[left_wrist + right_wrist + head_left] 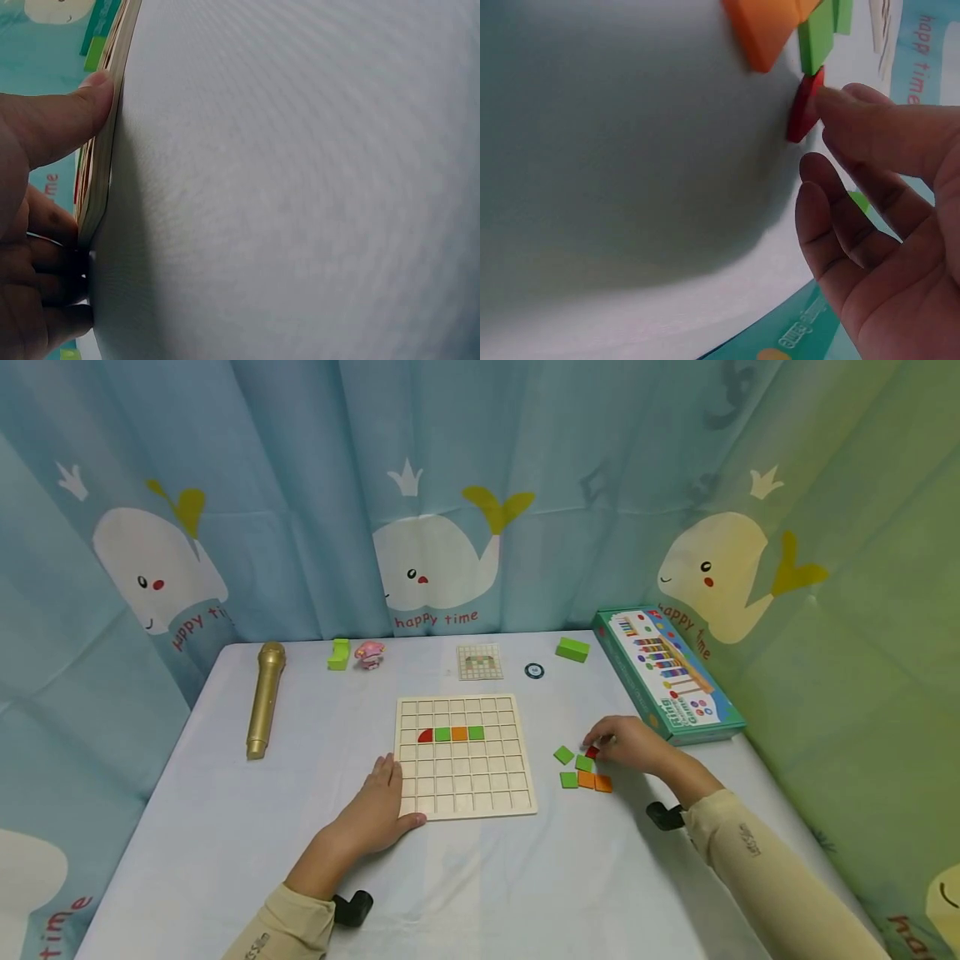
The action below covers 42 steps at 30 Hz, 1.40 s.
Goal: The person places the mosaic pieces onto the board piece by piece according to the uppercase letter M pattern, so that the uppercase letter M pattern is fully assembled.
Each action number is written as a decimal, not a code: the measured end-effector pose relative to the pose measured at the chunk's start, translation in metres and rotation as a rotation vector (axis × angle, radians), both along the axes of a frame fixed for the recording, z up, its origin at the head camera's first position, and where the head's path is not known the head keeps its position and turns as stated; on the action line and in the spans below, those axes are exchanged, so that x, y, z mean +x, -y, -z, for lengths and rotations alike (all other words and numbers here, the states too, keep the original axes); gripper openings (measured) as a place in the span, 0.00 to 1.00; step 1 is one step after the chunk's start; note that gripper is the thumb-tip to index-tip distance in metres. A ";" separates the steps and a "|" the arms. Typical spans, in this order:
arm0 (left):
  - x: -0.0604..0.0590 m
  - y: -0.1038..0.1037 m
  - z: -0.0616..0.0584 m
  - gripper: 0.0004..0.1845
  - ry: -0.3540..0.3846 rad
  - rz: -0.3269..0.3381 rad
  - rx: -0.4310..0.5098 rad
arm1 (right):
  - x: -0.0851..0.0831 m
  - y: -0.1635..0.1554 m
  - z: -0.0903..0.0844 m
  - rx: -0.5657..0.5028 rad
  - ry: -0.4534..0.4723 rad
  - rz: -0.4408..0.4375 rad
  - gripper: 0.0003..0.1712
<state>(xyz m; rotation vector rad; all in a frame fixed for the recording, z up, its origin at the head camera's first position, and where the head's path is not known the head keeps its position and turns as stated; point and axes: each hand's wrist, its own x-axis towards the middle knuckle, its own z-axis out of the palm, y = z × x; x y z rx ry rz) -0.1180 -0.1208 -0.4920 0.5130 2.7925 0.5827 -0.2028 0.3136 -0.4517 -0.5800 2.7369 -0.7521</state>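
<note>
A pale wooden grid board (465,781) lies in the middle of the table. One row holds a red rounded piece (426,737), two green squares and an orange square (460,734) between them. My left hand (375,810) rests at the board's lower left corner, fingers straight along the left edge, thumb (79,112) on the near edge. To the right of the board, my right hand (633,745) has thumb and forefinger on a red tile (806,105), pinching it by its side. Beside that tile lie several loose green (569,780) and orange tiles (603,783).
Behind the board are a small pattern card (480,662), a round dark-rimmed token (534,671), a green block (573,649), a pink figurine (370,653) and a green curved block (339,654). A gold microphone (266,702) lies left; a game box (671,672) lies right.
</note>
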 end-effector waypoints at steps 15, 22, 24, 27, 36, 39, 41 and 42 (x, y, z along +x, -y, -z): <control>0.001 0.001 -0.002 0.51 0.000 0.005 0.021 | -0.004 -0.006 0.007 0.048 0.017 0.007 0.13; 0.001 0.001 -0.001 0.51 -0.005 0.007 0.018 | -0.005 -0.005 0.008 0.049 -0.036 -0.068 0.14; 0.001 0.001 0.000 0.51 -0.005 0.007 0.011 | -0.006 -0.004 0.008 0.055 -0.035 -0.082 0.13; 0.001 0.001 0.001 0.51 -0.010 0.006 0.014 | -0.007 -0.002 0.009 0.065 -0.042 -0.084 0.12; 0.002 0.001 0.001 0.50 -0.013 0.008 0.023 | -0.007 -0.003 0.004 0.075 -0.015 -0.030 0.09; 0.002 0.001 0.001 0.50 -0.014 0.007 0.022 | -0.009 -0.005 0.004 0.071 0.000 -0.022 0.10; 0.002 0.001 0.000 0.50 -0.016 0.006 0.022 | -0.011 -0.006 0.003 0.068 0.017 -0.010 0.12; 0.002 0.001 0.000 0.50 -0.015 0.005 0.023 | -0.012 -0.006 0.003 0.067 0.021 -0.005 0.13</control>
